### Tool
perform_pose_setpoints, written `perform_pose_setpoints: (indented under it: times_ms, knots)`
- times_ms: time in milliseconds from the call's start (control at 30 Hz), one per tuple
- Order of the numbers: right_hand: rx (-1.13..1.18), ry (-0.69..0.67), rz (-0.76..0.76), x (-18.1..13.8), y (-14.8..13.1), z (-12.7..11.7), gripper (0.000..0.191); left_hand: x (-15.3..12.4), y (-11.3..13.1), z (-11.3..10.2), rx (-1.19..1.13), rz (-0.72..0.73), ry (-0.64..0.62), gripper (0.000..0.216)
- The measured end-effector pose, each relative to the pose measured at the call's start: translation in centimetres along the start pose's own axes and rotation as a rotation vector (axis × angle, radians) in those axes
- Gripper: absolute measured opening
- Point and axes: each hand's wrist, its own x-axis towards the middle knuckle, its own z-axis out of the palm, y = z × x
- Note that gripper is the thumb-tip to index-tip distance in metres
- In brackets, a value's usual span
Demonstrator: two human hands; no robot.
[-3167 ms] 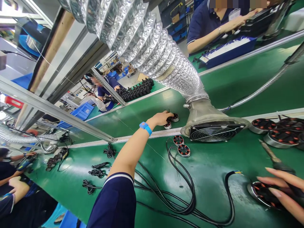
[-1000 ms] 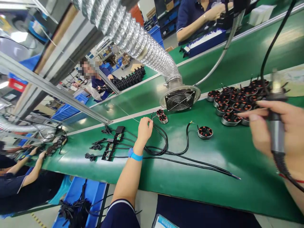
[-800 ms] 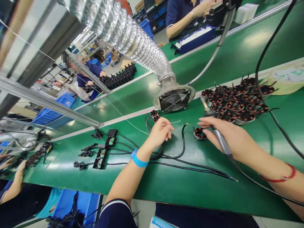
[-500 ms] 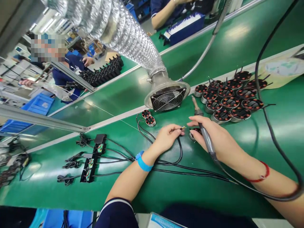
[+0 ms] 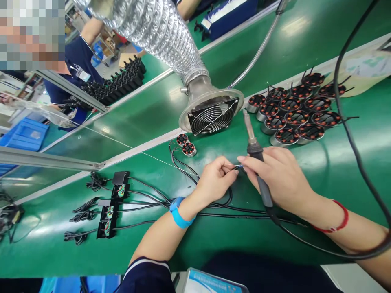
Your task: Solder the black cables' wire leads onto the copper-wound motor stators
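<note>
My left hand [image 5: 215, 180] pinches the stripped end of a black cable [image 5: 183, 165] whose loop runs back across the green mat [image 5: 214, 240]. My right hand [image 5: 282, 179] meets it fingertip to fingertip. That hand also holds a soldering iron [image 5: 255, 154], tip pointing up and away toward the fan. The small motor stator seen a moment ago is hidden under my right hand.
A fume fan [image 5: 212, 116] on a foil duct [image 5: 159, 28] stands just beyond my hands. Several motor stators [image 5: 293, 116] are grouped at the right, two more [image 5: 185, 144] lie left of the fan. Black connector boards with cables [image 5: 110, 203] sit left. A co-worker [image 5: 70, 57] works across the belt.
My left hand left the stators near the fan, took the cable end and carried it right. My right hand came in with the soldering iron and closed on the same spot.
</note>
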Motion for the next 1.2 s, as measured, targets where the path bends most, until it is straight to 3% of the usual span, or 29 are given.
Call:
perform_pose_setpoints:
  times_ms: [100,267,533,667,833,1067,1200]
  knots:
    - [-0.04,0.005,-0.026,-0.2,-0.5,0.1,0.03,-0.5,0.1,0.6,0.067,0.021,0.08,0.015]
    - [0.147,0.017,0.161,-0.5,-1.4,0.7,0.034,-0.4,-0.1,1.2,-0.097,-0.075,0.15,0.019]
    - [0.472,0.114,0.443,-1.2,-0.2,1.3,0.047,-0.1,-0.5,0.9,-0.171,-0.062,0.066,0.021]
    - [0.613,0.111,0.45,-1.0,0.0,1.4,0.045,-0.1,-0.8,0.8,-0.157,-0.001,0.002,0.034]
    - [0.586,0.09,0.455,-0.9,0.3,1.2,0.044,0.1,-1.0,0.7,-0.081,0.074,0.021,0.047]
    - [0.692,0.033,0.541,-0.9,0.3,1.1,0.043,0.1,-0.6,0.5,0.044,0.111,0.039,0.036]
    - [0.736,0.054,0.496,-0.7,0.2,1.0,0.044,0.3,-0.4,0.5,0.096,0.111,0.048,0.032]
